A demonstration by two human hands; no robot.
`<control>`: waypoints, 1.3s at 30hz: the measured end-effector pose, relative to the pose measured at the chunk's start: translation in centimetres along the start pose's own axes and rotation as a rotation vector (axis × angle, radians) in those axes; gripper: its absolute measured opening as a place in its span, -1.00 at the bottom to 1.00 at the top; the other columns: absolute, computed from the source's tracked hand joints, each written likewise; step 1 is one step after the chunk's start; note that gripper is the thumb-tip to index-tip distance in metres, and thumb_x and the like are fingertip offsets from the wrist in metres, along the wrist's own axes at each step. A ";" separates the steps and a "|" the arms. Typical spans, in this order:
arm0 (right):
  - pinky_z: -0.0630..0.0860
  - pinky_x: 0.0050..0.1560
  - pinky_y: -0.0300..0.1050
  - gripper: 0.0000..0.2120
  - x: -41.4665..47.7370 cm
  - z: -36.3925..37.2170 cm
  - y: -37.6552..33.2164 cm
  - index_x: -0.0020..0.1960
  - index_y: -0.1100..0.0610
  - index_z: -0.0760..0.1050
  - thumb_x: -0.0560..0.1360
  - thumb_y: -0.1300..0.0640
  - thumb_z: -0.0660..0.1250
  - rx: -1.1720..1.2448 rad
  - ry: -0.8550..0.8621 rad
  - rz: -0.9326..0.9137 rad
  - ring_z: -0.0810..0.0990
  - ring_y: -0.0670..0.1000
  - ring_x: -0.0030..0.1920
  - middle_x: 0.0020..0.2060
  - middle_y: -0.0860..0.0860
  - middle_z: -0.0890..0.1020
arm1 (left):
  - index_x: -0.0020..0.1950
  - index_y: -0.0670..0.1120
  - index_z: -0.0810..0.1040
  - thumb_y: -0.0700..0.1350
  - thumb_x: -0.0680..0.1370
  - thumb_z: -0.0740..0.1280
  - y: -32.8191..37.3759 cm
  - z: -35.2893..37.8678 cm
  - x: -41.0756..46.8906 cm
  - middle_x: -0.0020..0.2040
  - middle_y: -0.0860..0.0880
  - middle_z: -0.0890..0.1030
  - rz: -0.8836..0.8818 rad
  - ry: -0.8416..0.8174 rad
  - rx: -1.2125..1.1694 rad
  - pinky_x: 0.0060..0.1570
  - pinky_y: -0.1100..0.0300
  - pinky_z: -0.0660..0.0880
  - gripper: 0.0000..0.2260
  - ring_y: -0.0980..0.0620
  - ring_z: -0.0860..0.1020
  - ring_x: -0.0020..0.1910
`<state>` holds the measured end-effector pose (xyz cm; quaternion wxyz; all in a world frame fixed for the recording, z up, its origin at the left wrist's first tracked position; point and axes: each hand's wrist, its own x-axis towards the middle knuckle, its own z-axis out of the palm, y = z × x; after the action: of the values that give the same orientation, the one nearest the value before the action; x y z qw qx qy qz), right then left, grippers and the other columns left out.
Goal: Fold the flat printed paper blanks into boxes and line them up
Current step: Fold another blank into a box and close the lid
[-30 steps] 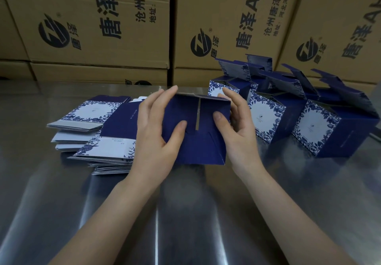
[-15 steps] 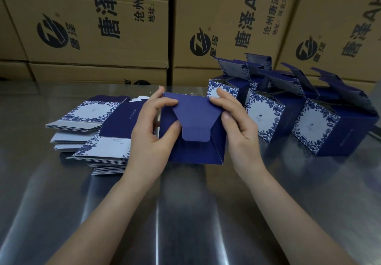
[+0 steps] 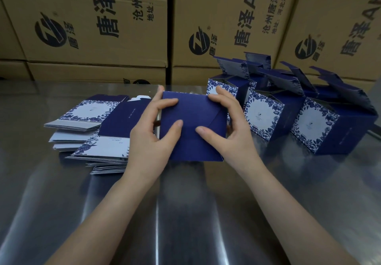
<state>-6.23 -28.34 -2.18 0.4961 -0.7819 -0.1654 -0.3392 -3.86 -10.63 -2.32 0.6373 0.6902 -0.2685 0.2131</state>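
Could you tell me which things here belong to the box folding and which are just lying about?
Job: half-folded box, gripped by left hand and right hand; stack of flat blanks; folded boxes lined up on the right.
Lying about: brown shipping cartons behind; the metal table only bears it all.
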 end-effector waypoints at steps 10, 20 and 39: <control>0.37 0.41 0.06 -0.31 0.1 0.2 0.3 0.47 -0.08 0.28 0.41 0.05 0.47 -0.058 0.018 0.031 0.26 -0.11 0.48 0.44 -0.13 0.33 | 0.42 0.20 0.36 -0.20 0.53 0.42 0.2 0.0 -0.1 0.51 0.19 0.30 0.033 0.002 0.108 0.30 0.40 0.31 -0.46 0.37 0.26 0.43; 0.43 0.31 0.17 -0.37 0.0 0.5 0.2 0.40 0.07 0.38 0.39 0.14 0.53 -0.154 0.106 -0.046 0.36 -0.06 0.41 0.35 -0.03 0.44 | 0.45 0.18 0.29 -0.21 0.46 0.50 -0.1 0.3 -0.3 0.51 0.10 0.32 0.085 0.016 0.208 0.36 0.02 0.37 -0.33 0.21 0.25 0.49; 0.25 0.18 -0.48 -0.48 -0.1 1.3 0.6 0.17 0.16 0.42 0.30 0.17 0.58 -0.360 0.218 -0.156 0.38 -0.16 0.09 0.05 -0.10 0.40 | 0.45 -0.05 0.37 -0.29 0.43 0.52 -0.8 1.3 -0.4 0.47 -0.13 0.36 0.208 0.116 0.380 0.42 0.26 0.24 -0.36 0.05 0.28 0.45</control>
<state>-5.41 -27.46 -3.00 0.3357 -0.8015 -0.1073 -0.4831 -3.72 -11.88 -3.38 0.4848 0.7529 -0.2563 0.3638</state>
